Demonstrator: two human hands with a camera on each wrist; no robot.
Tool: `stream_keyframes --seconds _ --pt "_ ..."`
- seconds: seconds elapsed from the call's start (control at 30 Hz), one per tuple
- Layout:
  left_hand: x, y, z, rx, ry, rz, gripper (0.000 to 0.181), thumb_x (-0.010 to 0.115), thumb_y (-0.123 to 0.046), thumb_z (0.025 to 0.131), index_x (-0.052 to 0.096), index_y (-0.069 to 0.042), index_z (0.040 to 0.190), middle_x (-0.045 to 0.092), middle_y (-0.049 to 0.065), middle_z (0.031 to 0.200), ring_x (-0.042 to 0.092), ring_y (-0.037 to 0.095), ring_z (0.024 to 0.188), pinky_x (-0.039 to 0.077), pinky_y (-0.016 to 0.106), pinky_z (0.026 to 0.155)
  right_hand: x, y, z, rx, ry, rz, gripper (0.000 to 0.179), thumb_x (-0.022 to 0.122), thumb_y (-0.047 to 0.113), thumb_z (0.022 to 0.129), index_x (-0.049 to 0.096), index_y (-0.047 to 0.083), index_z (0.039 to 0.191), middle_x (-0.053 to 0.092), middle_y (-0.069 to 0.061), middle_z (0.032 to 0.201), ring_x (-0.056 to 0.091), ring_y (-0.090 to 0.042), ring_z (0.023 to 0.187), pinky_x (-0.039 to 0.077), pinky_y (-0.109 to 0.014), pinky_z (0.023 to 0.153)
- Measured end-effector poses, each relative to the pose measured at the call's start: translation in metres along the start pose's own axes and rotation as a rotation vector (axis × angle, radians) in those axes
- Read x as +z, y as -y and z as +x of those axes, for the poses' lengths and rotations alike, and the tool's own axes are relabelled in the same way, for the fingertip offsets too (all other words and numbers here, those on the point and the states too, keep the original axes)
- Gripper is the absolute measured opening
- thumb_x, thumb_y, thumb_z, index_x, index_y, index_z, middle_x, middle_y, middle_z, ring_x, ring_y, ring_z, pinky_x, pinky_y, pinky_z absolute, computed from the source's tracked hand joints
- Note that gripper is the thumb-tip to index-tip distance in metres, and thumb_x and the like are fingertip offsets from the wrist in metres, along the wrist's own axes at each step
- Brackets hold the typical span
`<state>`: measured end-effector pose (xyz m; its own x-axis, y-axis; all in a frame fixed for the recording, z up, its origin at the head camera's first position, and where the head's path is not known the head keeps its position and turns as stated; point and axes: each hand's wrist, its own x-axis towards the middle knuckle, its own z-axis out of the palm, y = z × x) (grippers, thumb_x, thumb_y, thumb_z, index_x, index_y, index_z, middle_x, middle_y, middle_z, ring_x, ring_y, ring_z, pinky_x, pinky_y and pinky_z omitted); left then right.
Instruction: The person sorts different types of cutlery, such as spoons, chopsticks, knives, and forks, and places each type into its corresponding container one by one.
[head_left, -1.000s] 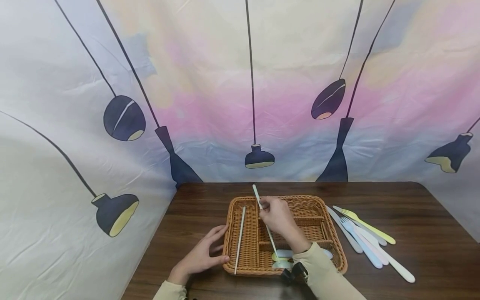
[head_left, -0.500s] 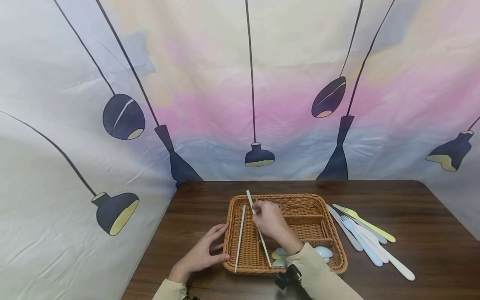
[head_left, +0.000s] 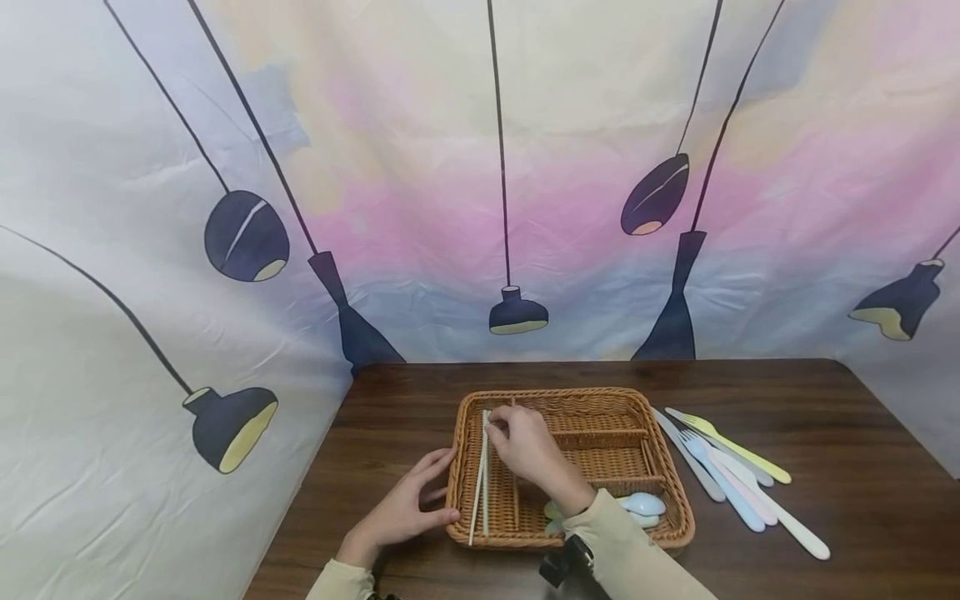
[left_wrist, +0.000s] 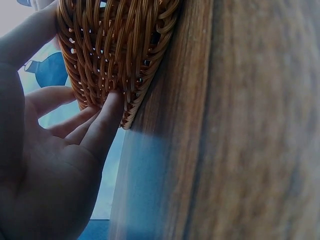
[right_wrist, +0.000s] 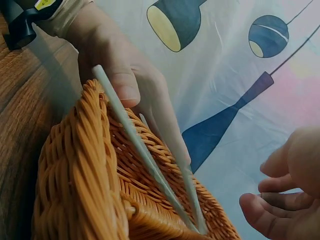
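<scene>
Two pale chopsticks lie side by side in the long left compartment of a wicker basket [head_left: 686,508]; the left chopstick [head_left: 476,506] touches the near rim and the right chopstick [head_left: 486,508] is beside it. My right hand [head_left: 525,446] hovers over their far ends. In the right wrist view its fingers [right_wrist: 252,205] are loosely bent, apart from the chopsticks, with nothing between them. My left hand [head_left: 401,508] steadies the basket's left side, thumb near the front corner, fingertips against the weave in the left wrist view. Several spoons [head_left: 643,504] sit in the near right compartment, partly behind my right sleeve.
Right of the basket, a yellow fork [head_left: 750,461], a blue fork [head_left: 727,487], a white knife [head_left: 802,536] and other pastel cutlery lie fanned on the dark wooden table [head_left: 862,467]. A cloth backdrop [head_left: 420,208] printed with lamps hangs behind and at the left.
My right hand has moved left and lowered the second chopstick from a slant over the divider into the left compartment, then let it go. My left hand has stayed on the basket.
</scene>
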<state>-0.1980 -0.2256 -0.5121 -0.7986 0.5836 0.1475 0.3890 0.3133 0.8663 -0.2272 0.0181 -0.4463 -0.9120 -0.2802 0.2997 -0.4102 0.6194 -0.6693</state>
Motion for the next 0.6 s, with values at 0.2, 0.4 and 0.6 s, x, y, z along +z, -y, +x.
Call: stream_keyframes --seconds 0.2,0.4,0.6 --pt "0.0003 0.0008 0.0003 0.000 -0.002 0.002 0.084 0.076 -0.019 0.086 0.026 -0.005 0.154 0.026 0.021 0.153 0.036 0.044 0.136 0.049 0.023 0.101 -0.0008 0.0005 0.0000 0.000 -0.032 -0.022 0.026 0.063 0.022 0.094 0.070 0.005 0.112 0.066 -0.001 0.092 0.058 -0.008 0.075 0.051 -0.019 0.060" --pt "0.0002 0.0012 0.0005 -0.015 -0.006 -0.004 0.084 0.076 -0.019 0.086 0.027 -0.005 0.153 0.026 0.020 0.153 0.035 0.042 0.137 0.049 0.023 0.101 -0.0022 0.0013 -0.0010 0.010 -0.036 -0.017 0.028 0.063 0.023 0.093 0.069 0.006 0.114 0.066 -0.001 0.095 0.058 -0.008 0.076 0.051 -0.018 0.060" --pt "0.0001 0.0007 0.0002 -0.016 -0.006 -0.007 0.084 0.076 -0.019 0.086 0.027 -0.006 0.153 0.026 0.020 0.153 0.034 0.042 0.137 0.049 0.022 0.101 -0.0048 0.0005 -0.0012 0.011 -0.037 -0.007 0.026 0.063 0.025 0.094 0.069 0.009 0.114 0.067 -0.004 0.099 0.062 -0.010 0.081 0.054 -0.019 0.063"
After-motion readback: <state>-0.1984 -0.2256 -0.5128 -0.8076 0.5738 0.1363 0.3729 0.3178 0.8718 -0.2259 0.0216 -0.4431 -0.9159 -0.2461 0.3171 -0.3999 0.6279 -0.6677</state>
